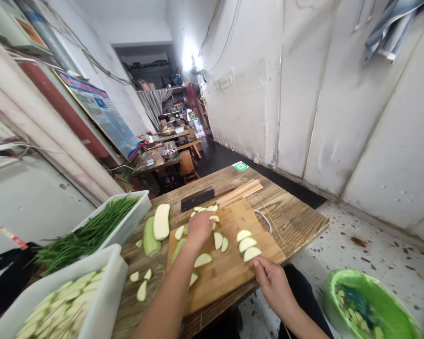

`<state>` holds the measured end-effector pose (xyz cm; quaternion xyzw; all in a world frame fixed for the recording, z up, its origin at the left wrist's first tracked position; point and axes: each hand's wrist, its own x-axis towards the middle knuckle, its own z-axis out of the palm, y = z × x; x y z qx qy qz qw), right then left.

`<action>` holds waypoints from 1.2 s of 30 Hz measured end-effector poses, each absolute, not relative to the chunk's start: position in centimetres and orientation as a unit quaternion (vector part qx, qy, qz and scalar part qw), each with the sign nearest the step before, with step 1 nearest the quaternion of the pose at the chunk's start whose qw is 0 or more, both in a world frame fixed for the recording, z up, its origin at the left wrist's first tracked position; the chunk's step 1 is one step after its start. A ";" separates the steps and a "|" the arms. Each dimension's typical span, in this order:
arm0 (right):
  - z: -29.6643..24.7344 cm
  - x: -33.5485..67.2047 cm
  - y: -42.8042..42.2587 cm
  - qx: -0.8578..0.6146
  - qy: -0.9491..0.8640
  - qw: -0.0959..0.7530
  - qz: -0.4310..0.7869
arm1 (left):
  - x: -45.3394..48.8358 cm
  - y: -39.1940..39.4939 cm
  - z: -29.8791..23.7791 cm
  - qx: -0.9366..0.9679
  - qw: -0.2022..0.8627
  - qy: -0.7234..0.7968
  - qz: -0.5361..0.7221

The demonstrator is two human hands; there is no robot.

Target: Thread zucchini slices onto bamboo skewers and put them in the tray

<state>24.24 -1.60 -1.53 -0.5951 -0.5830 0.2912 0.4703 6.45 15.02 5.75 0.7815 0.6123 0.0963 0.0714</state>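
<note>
Three pale half-moon slices [248,244] line up on the cutting board [226,270], just beside your right hand [273,278], fingers pinching a thin stick [287,331]! Your left hand [200,228] reaches among loose slices [218,240]; whether those fingers grip anything, I can't tell.

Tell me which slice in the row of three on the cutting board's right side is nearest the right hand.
The bottom slice, right beside the right hand; the middle slice and top slice lie farther up the cutting board.
</note>
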 end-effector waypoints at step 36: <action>0.5 23.7 -3.3 -0.559 -0.617 0.454 0.316 | 8.1 12.7 4.7 0.325 0.739 0.433 0.400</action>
